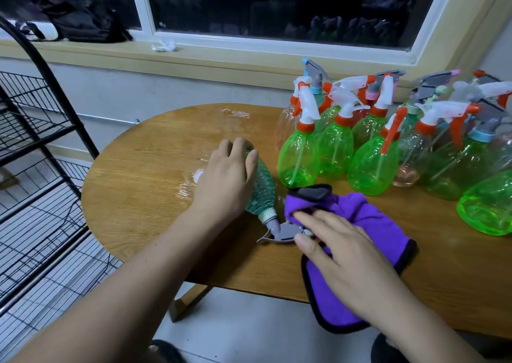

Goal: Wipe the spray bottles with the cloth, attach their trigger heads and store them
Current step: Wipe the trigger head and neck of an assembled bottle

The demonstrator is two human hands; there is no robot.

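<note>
Glossy translucent plastic bottles [297,157], a fuzzy purple cloth [357,218], on a shiny wood-grain table [144,174].

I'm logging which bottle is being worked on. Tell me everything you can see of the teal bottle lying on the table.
The teal spray bottle is translucent, ribbed-looking plastic. It lies on its side on the wooden table, base toward the window, neck toward the person. A pale collar joins it to an attached grey trigger head. The left hand grips its body. The right hand, flat on the purple cloth, lies beside the head.
</note>
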